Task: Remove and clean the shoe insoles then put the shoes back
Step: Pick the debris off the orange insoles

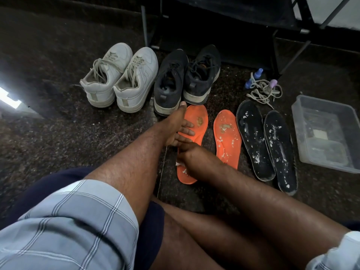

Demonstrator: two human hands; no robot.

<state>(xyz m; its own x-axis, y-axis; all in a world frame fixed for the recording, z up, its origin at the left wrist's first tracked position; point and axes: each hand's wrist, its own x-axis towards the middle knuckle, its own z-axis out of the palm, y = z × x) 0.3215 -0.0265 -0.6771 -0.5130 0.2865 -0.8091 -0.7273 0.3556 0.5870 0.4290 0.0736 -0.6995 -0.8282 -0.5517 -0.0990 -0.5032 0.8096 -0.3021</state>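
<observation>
Two orange insoles lie on the dark floor, both smeared with dirt. My left hand [178, 126] presses flat on the left orange insole [196, 123], fingers straight. My right hand [192, 158] grips a small white wipe [178, 163] against that insole's lower half. The right orange insole [227, 138] lies beside it untouched. Two black insoles [251, 137] [280, 151] flecked with white lie further right. A white pair of sneakers [118, 78] and a black pair of sneakers [187, 78] stand behind.
A clear plastic tub [327, 133] sits at the right. Loose laces and small bottles [263, 86] lie behind the black insoles. A dark shoe rack [224, 22] stands at the back. My bare knees are at the bottom.
</observation>
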